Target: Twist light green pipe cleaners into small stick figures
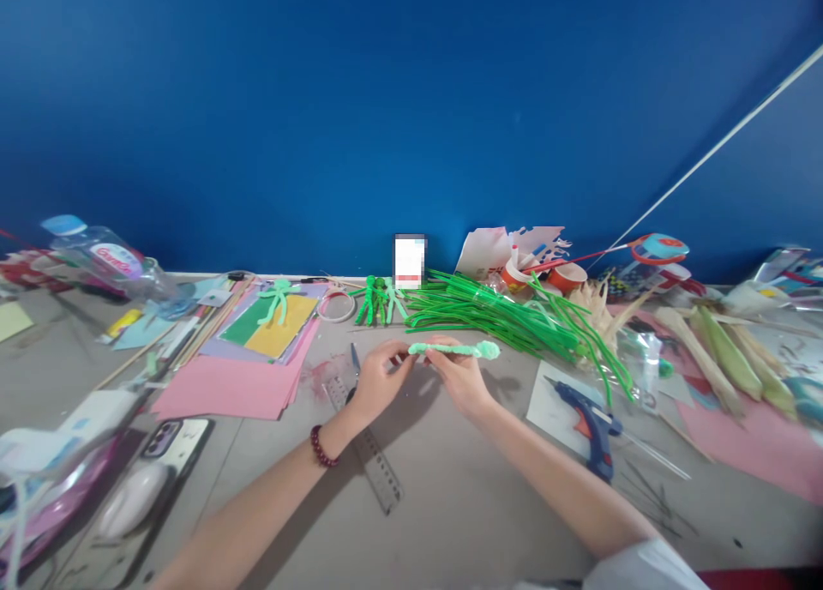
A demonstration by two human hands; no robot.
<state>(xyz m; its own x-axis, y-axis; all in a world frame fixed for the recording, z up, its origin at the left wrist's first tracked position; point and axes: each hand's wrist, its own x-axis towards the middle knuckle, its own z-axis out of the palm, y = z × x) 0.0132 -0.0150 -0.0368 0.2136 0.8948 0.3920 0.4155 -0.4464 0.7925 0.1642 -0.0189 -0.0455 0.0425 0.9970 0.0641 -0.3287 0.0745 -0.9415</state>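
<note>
A pale green pipe-cleaner piece [453, 350], with a round fuzzy knob at its right end, lies level between my hands above the table. My left hand [384, 371] pinches its left end between thumb and fingers. My right hand [461, 380] grips it nearer the middle, the knob sticking out past the fingers. Under my left wrist runs a clear ruler [379, 474], and a thin dark-tipped tool [355, 360] is partly hidden behind that hand. Finished-looking pipe-cleaner figures [375, 300] stand by the wall, and a pale green figure [278, 301] rests on coloured sheets.
Beyond my hands spreads a bundle of green pipe cleaners [495, 311]. A blue glue gun [592, 427] lies on the right near corn husks [726, 350]. Pink paper [231, 388], a phone [173, 461], a white mouse-like object [136, 497] and a water bottle [109, 251] occupy the left.
</note>
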